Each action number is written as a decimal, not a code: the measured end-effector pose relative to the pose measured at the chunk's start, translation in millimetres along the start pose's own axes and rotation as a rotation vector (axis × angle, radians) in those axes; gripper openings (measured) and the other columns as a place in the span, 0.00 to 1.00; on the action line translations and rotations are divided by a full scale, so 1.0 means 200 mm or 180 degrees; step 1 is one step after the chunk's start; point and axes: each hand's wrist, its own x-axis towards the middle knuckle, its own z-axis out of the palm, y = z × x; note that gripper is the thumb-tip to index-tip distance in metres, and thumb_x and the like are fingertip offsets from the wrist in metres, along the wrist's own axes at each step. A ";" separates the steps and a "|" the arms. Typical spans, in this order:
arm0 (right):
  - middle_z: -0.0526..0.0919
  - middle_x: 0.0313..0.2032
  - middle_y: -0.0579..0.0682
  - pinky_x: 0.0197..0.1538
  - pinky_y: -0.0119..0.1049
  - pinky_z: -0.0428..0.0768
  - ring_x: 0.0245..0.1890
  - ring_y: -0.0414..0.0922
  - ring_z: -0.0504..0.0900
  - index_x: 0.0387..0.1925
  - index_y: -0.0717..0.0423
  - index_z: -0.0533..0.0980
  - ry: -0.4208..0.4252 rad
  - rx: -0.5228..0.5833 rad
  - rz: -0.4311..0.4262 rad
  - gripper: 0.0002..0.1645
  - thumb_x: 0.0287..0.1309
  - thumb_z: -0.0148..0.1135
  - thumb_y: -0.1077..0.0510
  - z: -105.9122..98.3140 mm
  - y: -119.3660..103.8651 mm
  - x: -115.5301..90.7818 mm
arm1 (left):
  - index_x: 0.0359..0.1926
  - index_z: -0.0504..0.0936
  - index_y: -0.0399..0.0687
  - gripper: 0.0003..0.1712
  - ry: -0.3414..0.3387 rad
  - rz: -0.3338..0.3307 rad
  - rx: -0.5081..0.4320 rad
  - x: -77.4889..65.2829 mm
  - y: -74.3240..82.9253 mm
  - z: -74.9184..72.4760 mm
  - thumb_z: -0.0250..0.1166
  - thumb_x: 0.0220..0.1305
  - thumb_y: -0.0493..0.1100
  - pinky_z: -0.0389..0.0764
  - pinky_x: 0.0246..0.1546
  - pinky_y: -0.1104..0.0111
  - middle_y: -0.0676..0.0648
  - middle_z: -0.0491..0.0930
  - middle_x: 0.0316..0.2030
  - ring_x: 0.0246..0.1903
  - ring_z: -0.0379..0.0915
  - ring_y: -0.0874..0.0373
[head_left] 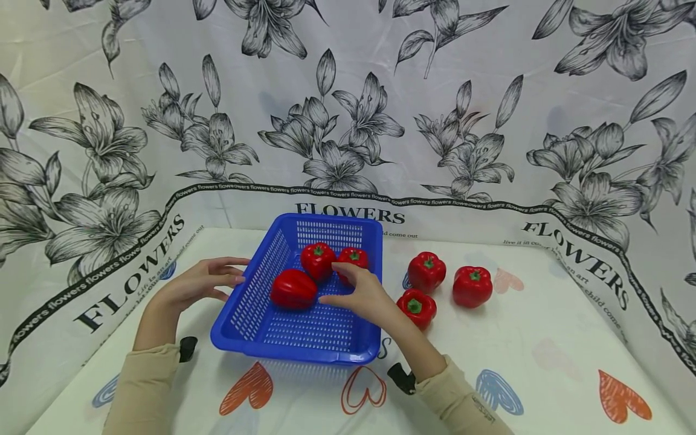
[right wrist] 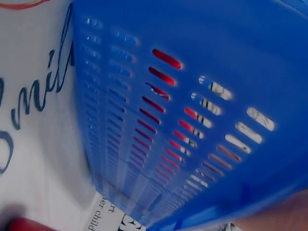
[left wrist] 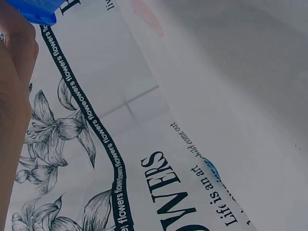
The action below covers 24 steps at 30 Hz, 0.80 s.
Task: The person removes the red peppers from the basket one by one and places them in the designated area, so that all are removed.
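Observation:
A blue plastic basket [head_left: 310, 357] with slotted walls stands on the table and holds three red bell peppers: one lying on its side [head_left: 293, 290], one behind it [head_left: 318, 261], and one at the right [head_left: 353, 257], partly covered by my right hand. My right hand [head_left: 361, 296] reaches over the right rim into the basket, thumb and fingers spread apart with nothing between them. Beside the left rim is my left hand [head_left: 198, 283], fingers loosely extended and fingertips right at the rim. The right wrist view is mostly filled by the basket's slotted side [right wrist: 192, 72].
Right of the basket, three more red bell peppers sit on the table: a rear one [head_left: 427, 272], a front one [head_left: 417, 309] and a right one [head_left: 472, 286]. A white floral cloth [head_left: 337, 60] hangs behind. Printed hearts mark the tabletop [head_left: 544, 338].

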 end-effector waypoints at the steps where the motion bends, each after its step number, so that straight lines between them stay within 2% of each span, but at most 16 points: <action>1: 0.72 0.67 0.52 0.65 0.50 0.72 0.69 0.54 0.69 0.69 0.52 0.66 -0.0010 -0.0029 -0.0010 0.46 0.50 0.74 0.48 0.01 0.00 0.01 | 0.71 0.61 0.41 0.36 0.0000 0.0002 0.0000 0.00 0.00 0.00 0.61 0.67 0.47 0.83 0.45 0.59 0.44 0.80 0.54 0.46 0.81 0.59; 13: 0.74 0.66 0.52 0.65 0.51 0.73 0.68 0.52 0.71 0.68 0.56 0.67 -0.0156 -0.0373 -0.0077 0.45 0.49 0.74 0.48 0.08 -0.02 0.09 | 0.71 0.61 0.39 0.35 -0.0041 0.0064 -0.0110 0.00 0.00 0.00 0.61 0.68 0.45 0.84 0.44 0.59 0.53 0.83 0.47 0.44 0.82 0.58; 24: 0.74 0.66 0.52 0.62 0.51 0.76 0.67 0.51 0.71 0.68 0.54 0.67 -0.0262 -0.0519 0.0005 0.47 0.47 0.75 0.48 0.13 -0.05 0.16 | 0.71 0.61 0.39 0.34 -0.0057 0.0082 -0.0128 0.00 0.00 0.01 0.60 0.68 0.44 0.83 0.44 0.58 0.52 0.83 0.47 0.45 0.82 0.58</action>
